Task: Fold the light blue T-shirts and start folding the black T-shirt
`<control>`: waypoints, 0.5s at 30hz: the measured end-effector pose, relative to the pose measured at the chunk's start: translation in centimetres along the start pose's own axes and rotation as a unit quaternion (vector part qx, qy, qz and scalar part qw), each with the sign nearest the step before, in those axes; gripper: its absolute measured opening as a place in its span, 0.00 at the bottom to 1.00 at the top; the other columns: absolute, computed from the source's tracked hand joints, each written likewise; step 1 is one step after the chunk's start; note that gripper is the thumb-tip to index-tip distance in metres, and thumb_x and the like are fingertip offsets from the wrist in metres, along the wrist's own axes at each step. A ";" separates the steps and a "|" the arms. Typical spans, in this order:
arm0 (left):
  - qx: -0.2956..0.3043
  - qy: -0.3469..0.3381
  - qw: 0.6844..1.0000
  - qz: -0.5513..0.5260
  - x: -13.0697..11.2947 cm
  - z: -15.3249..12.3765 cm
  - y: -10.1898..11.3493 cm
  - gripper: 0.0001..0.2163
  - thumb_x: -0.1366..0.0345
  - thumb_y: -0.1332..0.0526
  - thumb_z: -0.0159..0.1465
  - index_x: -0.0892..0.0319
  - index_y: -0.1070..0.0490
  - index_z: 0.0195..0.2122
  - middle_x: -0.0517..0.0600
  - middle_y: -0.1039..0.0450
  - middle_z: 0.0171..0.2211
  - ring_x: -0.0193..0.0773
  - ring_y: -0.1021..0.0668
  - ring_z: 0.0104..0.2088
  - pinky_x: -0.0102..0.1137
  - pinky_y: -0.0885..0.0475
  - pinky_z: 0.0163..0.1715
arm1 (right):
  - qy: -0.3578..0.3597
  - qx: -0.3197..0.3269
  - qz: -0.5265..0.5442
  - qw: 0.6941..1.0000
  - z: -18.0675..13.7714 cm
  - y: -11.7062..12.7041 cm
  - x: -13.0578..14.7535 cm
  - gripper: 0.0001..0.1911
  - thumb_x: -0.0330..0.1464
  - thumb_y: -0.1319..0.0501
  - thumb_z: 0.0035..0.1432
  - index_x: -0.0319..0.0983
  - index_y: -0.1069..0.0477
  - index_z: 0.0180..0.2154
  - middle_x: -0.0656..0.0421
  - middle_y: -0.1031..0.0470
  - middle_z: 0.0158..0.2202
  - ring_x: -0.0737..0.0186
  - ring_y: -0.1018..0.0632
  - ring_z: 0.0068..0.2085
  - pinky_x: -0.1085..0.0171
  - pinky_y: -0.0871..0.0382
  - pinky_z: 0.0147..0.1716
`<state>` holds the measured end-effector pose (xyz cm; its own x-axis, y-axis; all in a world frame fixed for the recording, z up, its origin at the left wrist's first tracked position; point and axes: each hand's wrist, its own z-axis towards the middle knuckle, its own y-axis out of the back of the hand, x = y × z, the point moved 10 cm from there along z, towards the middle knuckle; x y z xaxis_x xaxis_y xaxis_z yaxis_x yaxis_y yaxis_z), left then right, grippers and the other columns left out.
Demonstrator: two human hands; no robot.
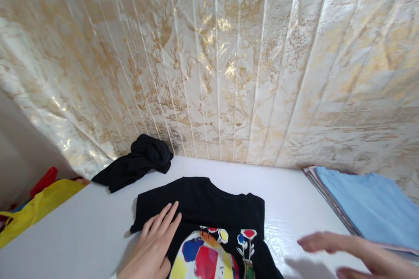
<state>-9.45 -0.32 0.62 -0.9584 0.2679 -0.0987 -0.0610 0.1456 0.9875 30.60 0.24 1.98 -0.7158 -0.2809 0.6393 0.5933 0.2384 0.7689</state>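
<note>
On the white table (284,200), a black T-shirt (209,207) is laid out flat at the near edge of the view, its neckline pointed toward the patterned backdrop (212,65). Its front is decorated with a bright print (207,259), in which patches of red, blue, yellow and white are set beside small flowers on stems; the lower part of the shirt is cut off by the bottom of the frame.

The left hand (153,237) is placed palm down on the shirt's left side, below the shoulder. Its fingers are stretched out and slightly parted, and no cloth is seen pinched between them. The right hand (379,258) is held to the right of the shirt, apart from it, with the fingers extended and a wide gap left between forefinger and thumb. Its outline is softened by blur and partly cropped, so whether it is quite clear of the table cannot be told for certain, though a shadow is cast on the surface beneath it.

At the far left of the table, a crumpled black garment (137,163) is bunched up near the backdrop. Beyond the left edge, yellow cloth (46,202) and red cloth (44,181) are heaped together. On the right, a stack of folded clothes (373,205) is topped by a light blue piece.
</note>
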 end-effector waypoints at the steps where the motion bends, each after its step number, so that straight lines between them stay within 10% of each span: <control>1: -0.009 0.008 1.000 -0.006 -0.5 0.8 0.9 0.36 0.75 0.49 0.53 0.58 0.51 0.65 0.47 0.64 0.67 0.44 0.55 0.66 0.44 0.52 0.63 | -0.006 0.019 -0.014 1.000 1.5 -0.3 0.2 0.17 0.45 0.40 0.53 0.48 0.25 0.44 0.55 0.23 0.45 0.52 0.24 0.47 0.58 0.31 0.47; 8: -0.079 0.069 0.992 -0.064 0.3 7.0 1.7 0.26 0.72 0.56 0.64 0.69 0.50 0.64 0.59 0.47 0.64 0.43 0.40 0.62 0.41 0.41 0.58 | 0.054 -0.060 -0.047 0.996 11.5 -4.3 3.9 0.12 0.38 0.43 0.56 0.43 0.28 0.41 0.54 0.27 0.41 0.54 0.27 0.43 0.54 0.34 0.47; 15: -0.131 0.026 0.990 -0.053 1.3 7.1 0.0 0.23 0.67 0.53 0.66 0.63 0.44 0.62 0.55 0.50 0.65 0.44 0.45 0.64 0.42 0.44 0.59 | 0.070 -0.113 0.187 0.973 11.1 -2.8 4.9 0.11 0.42 0.43 0.58 0.41 0.32 0.33 0.54 0.28 0.45 0.52 0.29 0.49 0.55 0.36 0.49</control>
<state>-8.70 6.79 -0.38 -0.9553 0.2135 -0.2043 -0.2261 -0.0831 0.9706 21.32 8.47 2.93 -0.3869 -0.3414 0.8566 0.8796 0.1421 0.4539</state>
